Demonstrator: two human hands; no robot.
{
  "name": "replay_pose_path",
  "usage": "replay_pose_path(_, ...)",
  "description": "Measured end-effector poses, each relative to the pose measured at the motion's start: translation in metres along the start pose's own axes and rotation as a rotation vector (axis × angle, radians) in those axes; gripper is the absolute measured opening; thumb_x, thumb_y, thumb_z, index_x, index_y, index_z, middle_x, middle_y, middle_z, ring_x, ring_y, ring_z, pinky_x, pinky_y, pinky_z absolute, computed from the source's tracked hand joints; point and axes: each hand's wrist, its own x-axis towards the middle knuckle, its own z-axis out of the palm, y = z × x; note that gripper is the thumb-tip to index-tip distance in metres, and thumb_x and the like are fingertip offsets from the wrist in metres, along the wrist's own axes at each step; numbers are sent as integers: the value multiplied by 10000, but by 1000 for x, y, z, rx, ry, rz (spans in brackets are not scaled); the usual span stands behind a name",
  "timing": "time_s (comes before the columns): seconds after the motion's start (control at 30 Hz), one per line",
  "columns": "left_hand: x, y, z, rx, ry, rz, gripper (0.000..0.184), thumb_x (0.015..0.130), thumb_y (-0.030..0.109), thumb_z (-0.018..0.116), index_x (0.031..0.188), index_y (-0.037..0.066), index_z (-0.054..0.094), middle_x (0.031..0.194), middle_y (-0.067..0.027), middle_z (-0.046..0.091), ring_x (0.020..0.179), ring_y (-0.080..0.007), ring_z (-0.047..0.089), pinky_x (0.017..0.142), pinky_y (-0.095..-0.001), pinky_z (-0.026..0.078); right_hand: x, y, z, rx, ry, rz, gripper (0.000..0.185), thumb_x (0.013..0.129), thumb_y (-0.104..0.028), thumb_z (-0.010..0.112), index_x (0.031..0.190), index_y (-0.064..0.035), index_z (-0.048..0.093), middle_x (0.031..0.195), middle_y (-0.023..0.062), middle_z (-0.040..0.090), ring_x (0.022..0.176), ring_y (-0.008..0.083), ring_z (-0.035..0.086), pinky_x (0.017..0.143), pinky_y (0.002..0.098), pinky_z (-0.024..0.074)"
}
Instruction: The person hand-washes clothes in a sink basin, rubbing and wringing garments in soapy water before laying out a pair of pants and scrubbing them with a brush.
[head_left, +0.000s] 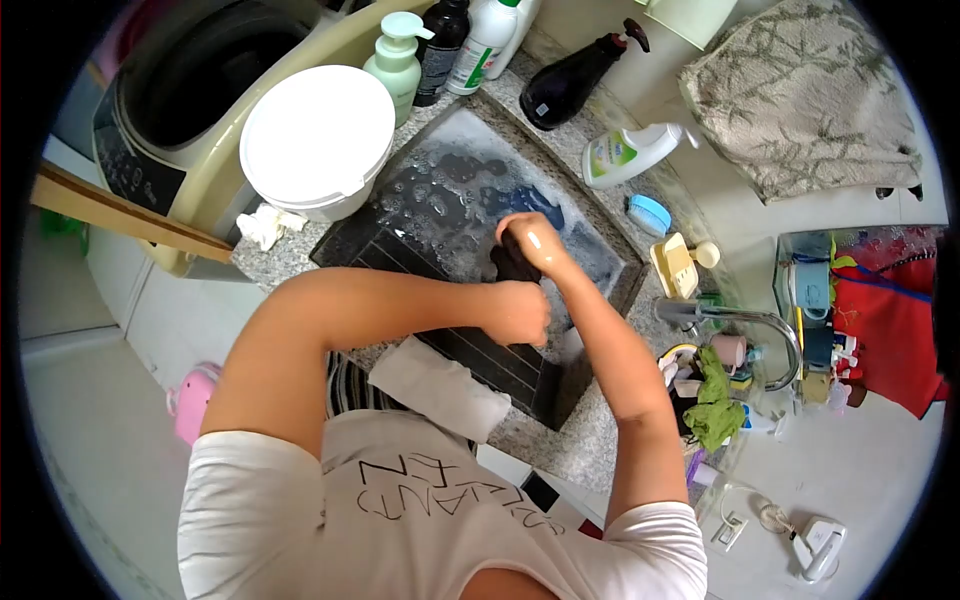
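Over a sink (pixel 632 280) of sudsy water, my right hand (pixel 535 240) is closed around a dark wet cloth (pixel 514 264). My left hand (pixel 518 312) is a fist just below, at the cloth's lower end; its fingertips are hidden. Beneath both hands lies a dark ribbed washboard (pixel 440 262). A dark blue cloth (pixel 530 203) rests in the foam beyond my right hand.
A white bucket (pixel 318 135) stands at the sink's left corner, beside a pump bottle (pixel 395 70). A spray bottle (pixel 630 155), blue brush (pixel 650 214), soap dish (pixel 675 265) and faucet (pixel 770 325) line the right edge. A white cloth (pixel 440 388) lies on the front edge.
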Motion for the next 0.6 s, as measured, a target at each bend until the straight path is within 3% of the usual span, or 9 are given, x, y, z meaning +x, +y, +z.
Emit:
replay_pose_path(0.03, -6, 4, -5, 1, -1, 8, 134, 642, 172, 605, 765, 120, 597, 718, -68, 568, 754, -254, 582, 628, -370, 449, -3, -3, -7, 318, -15, 203, 236, 769, -102, 375, 621, -19, 538, 719, 83, 578, 600, 186, 518, 625, 291, 473)
replay_pose_path(0.1, -18, 9, -14, -31, 367, -26, 99, 653, 151, 588, 742, 115, 565, 726, -47, 527, 780, -237, 557, 657, -342, 434, -14, -8, -10, 803, 29, 144, 211, 787, -107, 377, 682, -21, 538, 833, 141, 586, 736, 216, 549, 692, 315, 478)
replay_pose_path(0.27, -38, 37, -54, -8, 549, -185, 166, 621, 87, 626, 773, 84, 562, 827, -77, 501, 868, -261, 541, 878, -346, 432, -29, -26, -13, 1008, 182, 129, 199, 798, -114, 370, 755, -14, 536, 909, 165, 578, 834, 248, 544, 763, 349, 473)
replay_pose_path(0.33, -46, 50, -75, 56, 759, -559, 372, 657, 39, 636, 1018, 93, 564, 1016, -109, 506, 948, -264, 544, 959, -360, 400, -30, -34, -20, 1199, 194, 119, 206, 805, -121, 371, 761, -17, 544, 927, 155, 575, 845, 262, 541, 797, 359, 467)
replay_pose_path(0.37, -47, 52, -78, 68, 752, -555, 372, 657, 39, 636, 1018, 93, 564, 1016, -109, 506, 948, -264, 544, 959, -360, 400, -32, -39, -25, 1203, 196, 76, 200, 818, -121, 387, 819, -13, 555, 969, 143, 573, 856, 245, 551, 808, 349, 467)
replay_pose_path(0.43, -54, 54, -87, -344, 1219, -963, 549, 739, 38, 586, 1255, 127, 423, 1183, -117, 462, 1046, -253, 532, 937, -401, 418, -35, -52, -29, 1216, 120, -98, 218, 843, -88, 421, 981, -1, 565, 1034, 123, 578, 927, 219, 566, 842, 333, 467)
replay_pose_path(0.47, -66, 57, -106, -1195, 1248, -988, 619, 779, 21, 524, 1341, 152, 302, 1228, -111, 440, 1113, -247, 511, 911, -462, 437, -38, -66, -29, 1179, 121, -142, 246, 867, -89, 443, 1078, 1, 533, 1074, 112, 572, 966, 207, 565, 861, 325, 463)
replay_pose_path(0.5, -72, 63, -127, -1804, 1388, -1003, 490, 825, 75, 497, 1294, 139, 370, 1234, -93, 465, 1105, -246, 523, 864, -488, 463, -42, -83, -30, 1142, 117, -187, 301, 890, -90, 465, 1175, 3, 501, 1113, 101, 567, 1005, 195, 563, 879, 317, 460)
replay_pose_path(0.6, -94, 67, -153, -1967, 1629, -875, 284, 915, 204, 391, 1180, 147, 473, 1202, -67, 539, 1093, -243, 534, 838, -466, 494, -45, -107, -26, 1073, 92, -217, 428, 937, -215, 499, 1293, 1, 404, 1201, 119, 531, 1066, 216, 551, 889, 347, 464)
